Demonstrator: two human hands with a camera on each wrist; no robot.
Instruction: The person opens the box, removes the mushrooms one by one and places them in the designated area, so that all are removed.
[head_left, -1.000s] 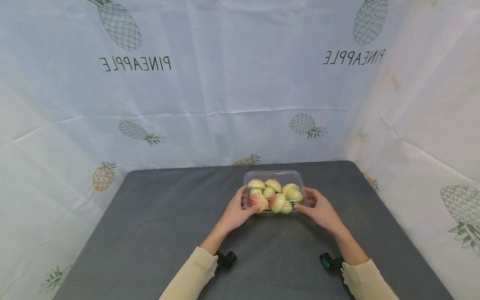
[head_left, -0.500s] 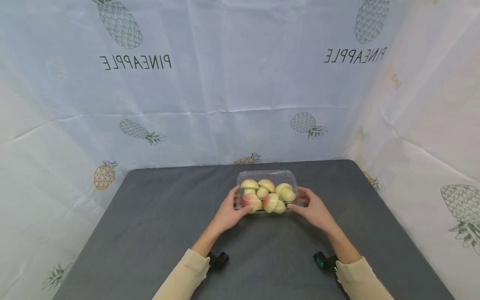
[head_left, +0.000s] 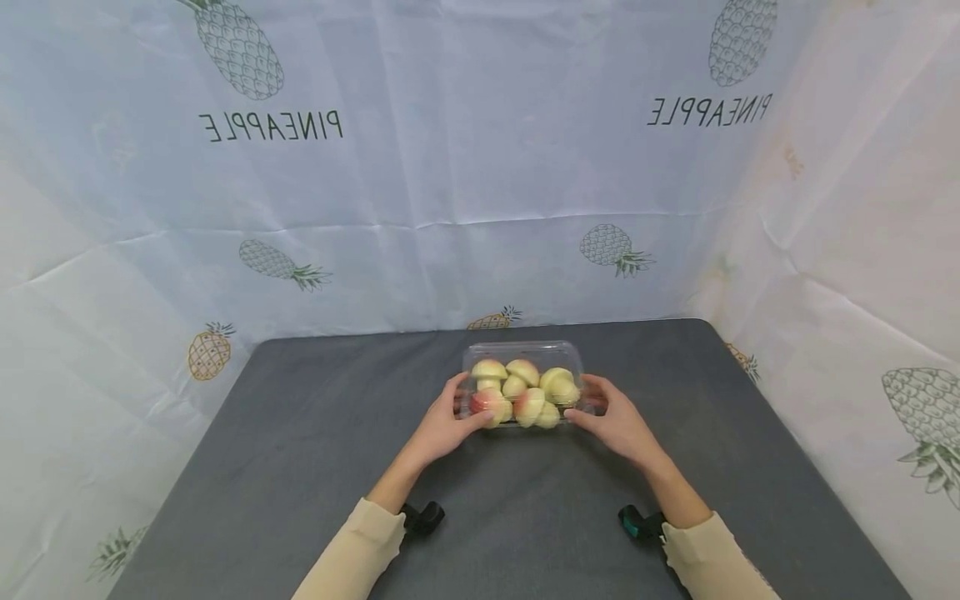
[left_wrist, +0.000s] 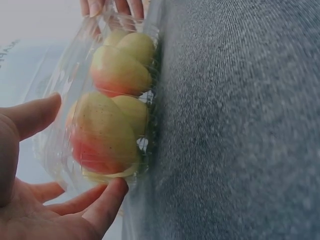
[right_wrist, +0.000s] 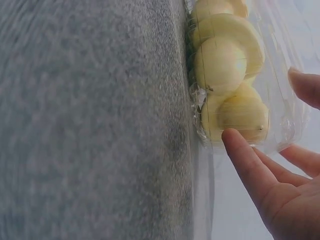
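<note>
Grey table is where we work. L to R: our L hand grips the L end of the clear tub, thumb at the front, fingers round the end. The tub is near the table's far edge, a bit closer to the R edge than the L. It looks set flat on the table, tho we can't be totally sure. Inside we see yellow fruit, some w/ red patches, packed close. Our R hand grips the R end the same way. Step in hand, we think: holding the tub steady by both ends. Next move prob. calls for both hands going together, w/ a soft squeeze b/c thin plastic may bend, & kept level so the fruit won't roll.
</note>
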